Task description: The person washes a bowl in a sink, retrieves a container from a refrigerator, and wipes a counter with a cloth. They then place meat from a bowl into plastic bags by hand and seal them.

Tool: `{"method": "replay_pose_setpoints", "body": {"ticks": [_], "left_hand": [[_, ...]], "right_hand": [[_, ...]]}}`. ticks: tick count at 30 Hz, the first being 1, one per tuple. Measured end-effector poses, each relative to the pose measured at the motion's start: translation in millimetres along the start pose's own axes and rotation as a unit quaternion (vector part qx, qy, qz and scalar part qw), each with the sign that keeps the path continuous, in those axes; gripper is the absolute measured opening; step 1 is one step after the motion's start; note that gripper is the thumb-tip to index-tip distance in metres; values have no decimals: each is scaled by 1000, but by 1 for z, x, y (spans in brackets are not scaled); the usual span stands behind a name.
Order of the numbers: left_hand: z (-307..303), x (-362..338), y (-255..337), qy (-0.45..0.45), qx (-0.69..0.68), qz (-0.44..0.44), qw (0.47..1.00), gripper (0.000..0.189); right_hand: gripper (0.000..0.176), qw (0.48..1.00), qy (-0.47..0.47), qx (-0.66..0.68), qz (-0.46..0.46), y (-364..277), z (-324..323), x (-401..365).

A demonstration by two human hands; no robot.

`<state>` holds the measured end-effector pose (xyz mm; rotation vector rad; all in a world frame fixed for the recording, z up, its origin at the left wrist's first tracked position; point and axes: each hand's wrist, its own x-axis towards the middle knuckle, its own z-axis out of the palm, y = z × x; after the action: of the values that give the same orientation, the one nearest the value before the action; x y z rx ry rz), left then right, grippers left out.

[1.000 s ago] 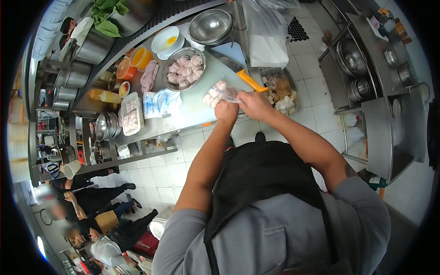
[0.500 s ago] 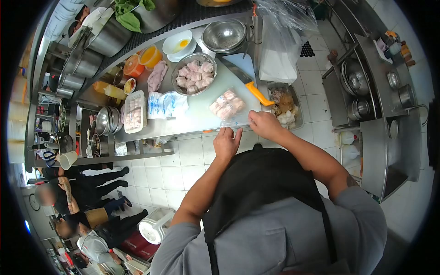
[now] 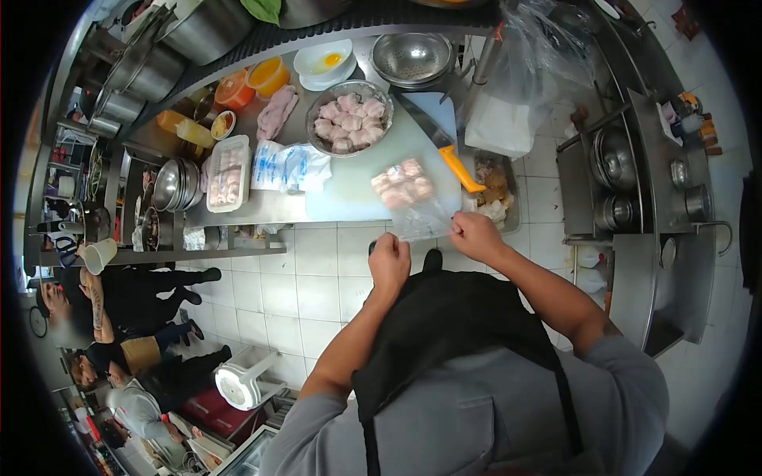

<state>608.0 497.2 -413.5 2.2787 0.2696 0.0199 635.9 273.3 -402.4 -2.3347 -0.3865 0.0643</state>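
Observation:
A clear plastic bag (image 3: pixel 421 219) lies over the front edge of the pale cutting board (image 3: pixel 341 198). Pale pink meat pieces (image 3: pixel 403 184) fill its far end. My left hand (image 3: pixel 390 262) is closed on the near left corner of the bag's flat end, and my right hand (image 3: pixel 478 236) pinches the near right corner. Between them the plastic is stretched. Beyond the bag sits a metal bowl (image 3: pixel 349 151) of similar meat pieces. A large knife with an orange handle (image 3: pixel 460 169) rests at the board's right side, handle towards me.
Folded plastic bags (image 3: pixel 290 168) and a white tray of meat (image 3: pixel 228 178) are to the left. A container of scraps (image 3: pixel 508 214) stands by my right hand. Behind are a colander (image 3: pixel 411 57) and a white bowl with egg yolk (image 3: pixel 325 62). Other people (image 3: pixel 119 317) stand at far left.
The bag's near end is now drawn out flat towards me, with my hands at its two corners. Its plastic looked more bunched before. The whole view has shifted slightly.

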Motion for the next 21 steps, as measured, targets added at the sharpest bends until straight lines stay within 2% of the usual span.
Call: {"method": "replay_pose_setpoints", "body": {"ticks": [1,5,8,11,14,15,17,19,21], "left_hand": [[7,-6,-13,6,8,30,999,14],[15,-8,-20,20,-20,122,992,16],[10,-12,-32,-42,10,100,994,17],[-7,-20,-43,-98,25,117,988,17],[-22,-22,-64,-84,11,148,985,14],[-27,-18,-71,-81,33,141,986,24],[-22,4,-70,44,101,237,965,48],[-16,30,-58,48,127,292,947,64],[-14,54,-36,2,191,357,914,67]], "right_hand": [[15,1000,-8,-8,8,2,-1,-4],[17,998,28,-18,-54,12,14,-9],[16,997,-1,-23,-69,21,13,-13],[12,995,-24,-40,-88,36,-1,-19],[15,993,11,-64,-94,47,-11,-11],[21,992,30,-79,-99,47,-10,-5],[32,983,55,-117,-133,41,-9,13],[42,965,64,-164,-193,29,-4,35],[41,957,31,-194,-213,22,4,50]]}}
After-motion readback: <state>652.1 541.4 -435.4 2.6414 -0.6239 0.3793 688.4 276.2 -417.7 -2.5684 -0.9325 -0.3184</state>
